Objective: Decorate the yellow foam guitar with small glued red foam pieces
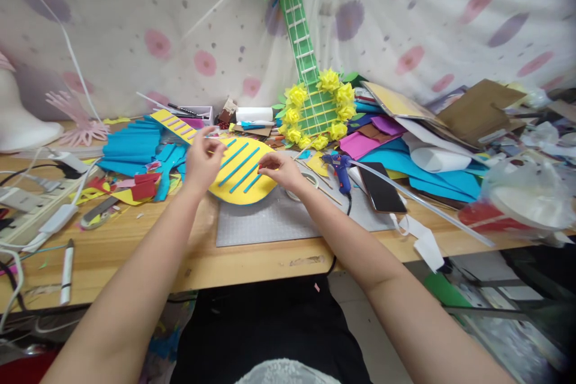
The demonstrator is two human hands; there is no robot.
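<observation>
Left hand point(203, 162) and right hand point(283, 170) are working at the yellow guitar shape point(235, 172).
I am seeing it lying partly on the grey mat point(252, 231), blue strips point(245, 170) crossing it; the left is curling, too blurred to show a grip, and the right is bunching thumb and fingers close together at its right side, whether gripping I cannot tell.
</observation>
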